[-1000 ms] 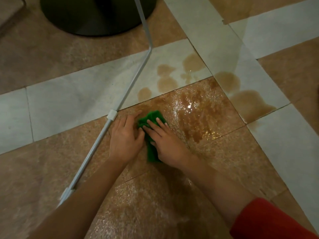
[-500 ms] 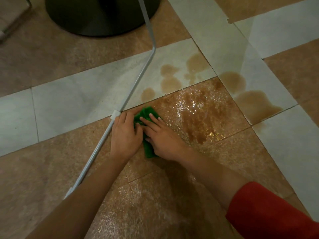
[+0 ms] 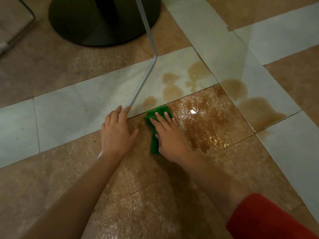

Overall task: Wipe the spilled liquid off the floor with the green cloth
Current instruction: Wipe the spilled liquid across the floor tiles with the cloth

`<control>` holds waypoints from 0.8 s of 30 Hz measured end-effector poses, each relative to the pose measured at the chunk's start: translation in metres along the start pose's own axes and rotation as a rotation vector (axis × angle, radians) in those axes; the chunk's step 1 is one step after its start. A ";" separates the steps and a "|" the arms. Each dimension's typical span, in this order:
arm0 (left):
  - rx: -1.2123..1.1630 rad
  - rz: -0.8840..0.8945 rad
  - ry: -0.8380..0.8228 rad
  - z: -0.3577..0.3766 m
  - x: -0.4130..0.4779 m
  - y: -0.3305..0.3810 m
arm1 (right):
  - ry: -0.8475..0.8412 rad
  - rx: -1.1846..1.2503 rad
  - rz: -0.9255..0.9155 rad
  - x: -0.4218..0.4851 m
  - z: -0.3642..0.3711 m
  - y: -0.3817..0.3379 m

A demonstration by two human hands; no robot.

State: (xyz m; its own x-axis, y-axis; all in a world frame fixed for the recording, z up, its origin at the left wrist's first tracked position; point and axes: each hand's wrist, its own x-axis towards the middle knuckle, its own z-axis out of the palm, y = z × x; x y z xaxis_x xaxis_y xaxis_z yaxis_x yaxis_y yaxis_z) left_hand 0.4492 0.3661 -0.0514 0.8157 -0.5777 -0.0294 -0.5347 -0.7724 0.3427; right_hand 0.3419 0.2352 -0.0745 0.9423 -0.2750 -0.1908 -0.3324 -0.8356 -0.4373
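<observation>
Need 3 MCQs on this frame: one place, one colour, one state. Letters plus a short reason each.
1. Where does the brown spill lie relative to the green cloth?
A. to its right
B. to its left
C. under the black base

2. What colour is the sleeve on the right arm?
A. blue
B. red
C. white

3. What is the left hand doing?
A. gripping the cloth
B. raised in the air
C. lying flat on the floor, off the cloth

Answers: 1 A, the wet patch spreads right of the cloth. 2 B, red fabric shows at bottom right. 3 C, its palm is down beside the metal rod; only the right hand presses the cloth.
</observation>
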 end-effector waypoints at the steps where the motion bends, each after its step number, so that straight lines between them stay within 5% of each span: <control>1: 0.020 -0.011 -0.045 0.000 0.001 -0.001 | 0.001 0.001 0.045 0.009 -0.002 -0.001; 6: 0.030 -0.029 -0.127 0.005 0.002 0.004 | 0.025 0.100 0.148 0.046 -0.010 -0.015; 12: 0.022 -0.047 -0.112 0.005 0.006 0.005 | -0.026 0.087 -0.061 0.021 -0.005 -0.001; 19: -0.001 -0.031 -0.130 0.001 0.010 0.004 | -0.078 0.055 0.144 0.071 -0.021 -0.007; 24: -0.029 -0.048 -0.136 -0.003 0.012 0.006 | -0.110 0.064 -0.041 0.061 -0.020 -0.009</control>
State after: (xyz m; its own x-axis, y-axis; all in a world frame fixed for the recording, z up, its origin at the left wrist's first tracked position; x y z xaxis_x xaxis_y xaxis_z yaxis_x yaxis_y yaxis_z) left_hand 0.4566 0.3552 -0.0468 0.8019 -0.5720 -0.1723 -0.4873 -0.7932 0.3651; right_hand 0.4032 0.2162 -0.0649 0.9464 -0.1842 -0.2654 -0.2986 -0.8123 -0.5010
